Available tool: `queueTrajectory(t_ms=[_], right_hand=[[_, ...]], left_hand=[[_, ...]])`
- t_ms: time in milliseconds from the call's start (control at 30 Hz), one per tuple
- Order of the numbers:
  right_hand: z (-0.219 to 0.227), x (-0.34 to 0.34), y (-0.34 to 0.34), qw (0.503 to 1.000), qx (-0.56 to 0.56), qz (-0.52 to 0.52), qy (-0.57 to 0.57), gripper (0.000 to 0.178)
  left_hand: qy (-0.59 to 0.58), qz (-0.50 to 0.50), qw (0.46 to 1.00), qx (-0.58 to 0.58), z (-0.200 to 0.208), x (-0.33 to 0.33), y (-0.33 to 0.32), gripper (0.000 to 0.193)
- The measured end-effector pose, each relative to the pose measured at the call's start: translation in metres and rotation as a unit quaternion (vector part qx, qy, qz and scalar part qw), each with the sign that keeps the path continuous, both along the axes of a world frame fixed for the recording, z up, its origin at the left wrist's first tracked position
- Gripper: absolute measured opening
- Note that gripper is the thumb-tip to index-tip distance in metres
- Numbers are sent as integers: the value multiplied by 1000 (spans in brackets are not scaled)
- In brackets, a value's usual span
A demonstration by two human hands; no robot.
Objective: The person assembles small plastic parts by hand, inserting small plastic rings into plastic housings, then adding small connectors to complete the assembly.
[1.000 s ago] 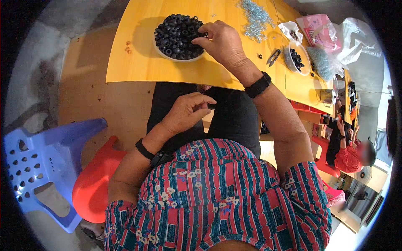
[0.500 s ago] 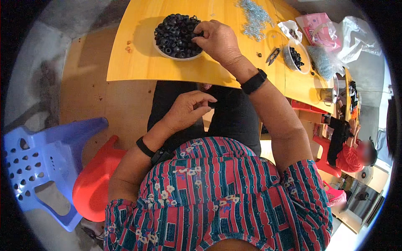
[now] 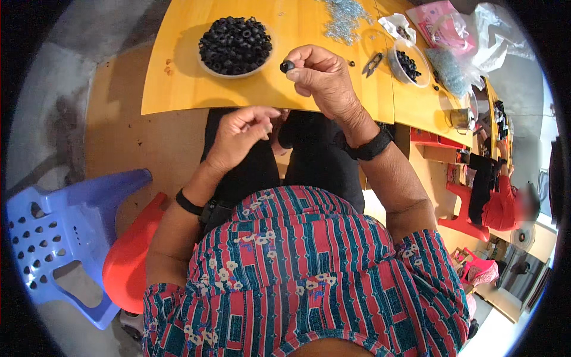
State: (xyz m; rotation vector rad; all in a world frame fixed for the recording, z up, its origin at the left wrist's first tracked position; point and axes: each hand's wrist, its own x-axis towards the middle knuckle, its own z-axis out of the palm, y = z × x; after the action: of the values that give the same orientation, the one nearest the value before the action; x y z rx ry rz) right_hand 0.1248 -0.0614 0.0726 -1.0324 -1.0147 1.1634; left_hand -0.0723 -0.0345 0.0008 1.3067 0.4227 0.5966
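Observation:
My right hand (image 3: 324, 80) is raised over the table's front edge. Between its thumb and forefinger it pinches a small, round black piece (image 3: 287, 66) that looks like a ring or bushing. A clear, pale bowl (image 3: 229, 75) heaped with many such black rings (image 3: 235, 44) stands on the yellow table, to the left of that hand. Lower and further left, my left hand (image 3: 238, 137) hovers above my lap by the table edge. Its fingers are loosely curved, with the thumb apart from them, and I see nothing held there.
On the yellow table (image 3: 178, 89) to the right lie small thread snips (image 3: 373, 65), a clear tub (image 3: 397, 70) of black pieces and a pile of clear small parts (image 3: 345, 21). Plastic bags (image 3: 443, 27) sit beyond. A blue chair (image 3: 77, 226) and red stool (image 3: 134, 256) stand left; another person (image 3: 499, 205) sits far right.
My right hand has left the bowl's rim, moving right and toward me with a black ring in its pinch. My left hand has risen a little toward the table edge.

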Motion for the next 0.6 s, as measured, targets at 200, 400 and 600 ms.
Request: queueTrajectory(t_ms=[200,400,600], right_hand=[[-6,2,-31,960,-67,123,244,12],[-14,-9,-30,946,-74,140,284,12],[-33,-16,-37,925,-75,164,335,13]], left_hand=[[-59,39,996,57,34,13,7,36],[-46,50,993,93,47,24,12,33],[-49,58,988,132,37,25,12,23]])
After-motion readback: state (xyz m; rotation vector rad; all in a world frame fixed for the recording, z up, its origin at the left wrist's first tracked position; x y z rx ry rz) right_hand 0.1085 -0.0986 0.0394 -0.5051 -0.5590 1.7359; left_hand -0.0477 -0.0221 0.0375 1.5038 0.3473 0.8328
